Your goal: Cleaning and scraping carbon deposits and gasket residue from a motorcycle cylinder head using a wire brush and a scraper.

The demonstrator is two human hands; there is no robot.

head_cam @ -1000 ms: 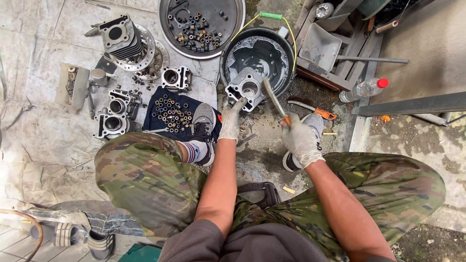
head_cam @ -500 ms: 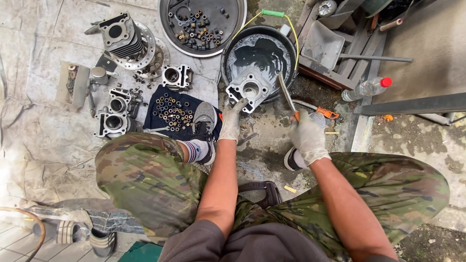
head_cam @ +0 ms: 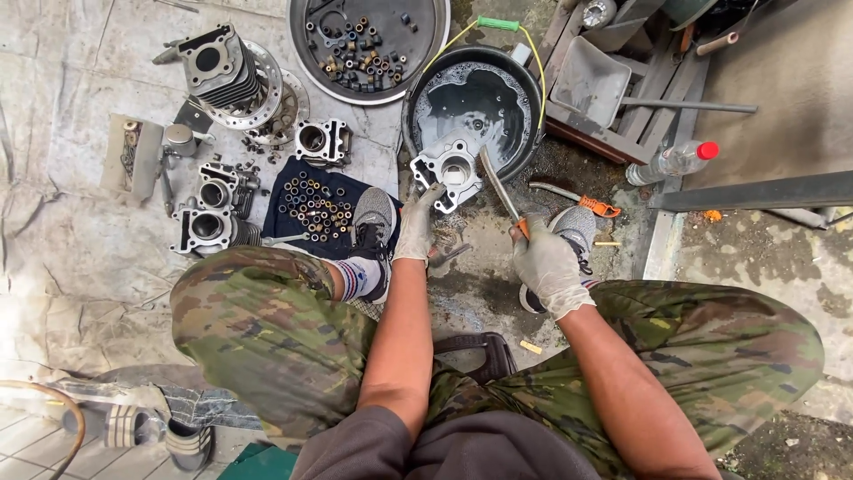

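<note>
L hand [head_cam: 414, 233], gloved, has a closed grip on the lower edge of a grey cast-metal engine cover [head_cam: 450, 171], w/ round centre bore, held tilted over the near rim of the black wash basin [head_cam: 530, 82]. R hand [head_cam: 547, 267], also gloved, has its grip wrapped round the orange handle of a brush [head_cam: 499, 188]; the shaft angles up-left and its tip sits right at the cover's R edge, touching or nearly so, can't tell which.

To do this bit well, imo: keep the cover over the basin so dirty liquid drips back in, not onto the concrete floor [head_cam: 480, 284]. Thumb and fingers should stay on the outer flange, clear of the brush path. Short strokes work best, into the bore and bolt-hole recesses, turning the part w/ the L wrist rather than re-gripping. Wet gloves + oily casting = slip risk, so hold firm.

Nearby: cylinder blocks [head_cam: 206, 229] and a dark cloth w/ small bushings [head_cam: 315, 209] by the L shoe; pan of bolts [head_cam: 369, 44] beyond.
</note>
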